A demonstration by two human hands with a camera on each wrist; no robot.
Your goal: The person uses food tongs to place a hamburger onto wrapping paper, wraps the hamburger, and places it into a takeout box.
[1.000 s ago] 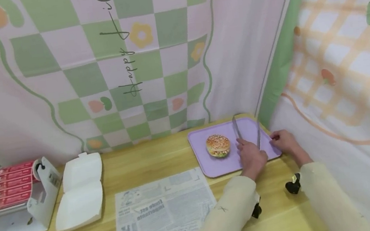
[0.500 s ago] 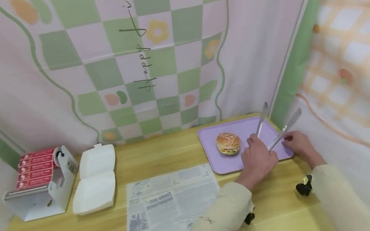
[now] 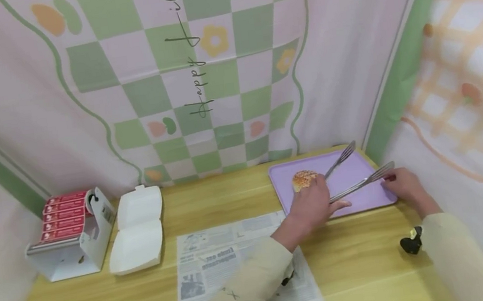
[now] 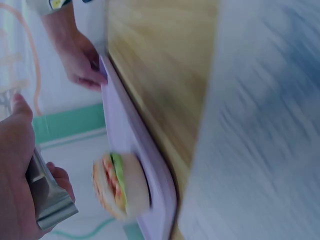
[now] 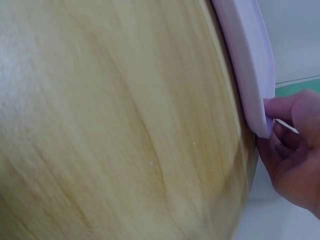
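Observation:
My left hand holds metal tongs above the purple tray. The tongs' two arms are spread, their slotted heads pointing right towards the tray's far corner. A sesame-bun burger stands on the tray, partly covered by the left hand in the head view. The left wrist view shows the burger side-on, with green and red filling, and the tongs' bent end in the palm. At the tray's near right corner, my right hand pinches the tray rim between thumb and fingers.
A printed newspaper-style sheet lies on the wooden table under the left forearm. To the left are an open white takeaway box and a white dispenser with a red label roll. Printed curtains hang behind the table.
The left hand has moved left over the burger, and the tongs have swung from pointing back to pointing right. The right hand stays at the tray corner. The head view has shifted.

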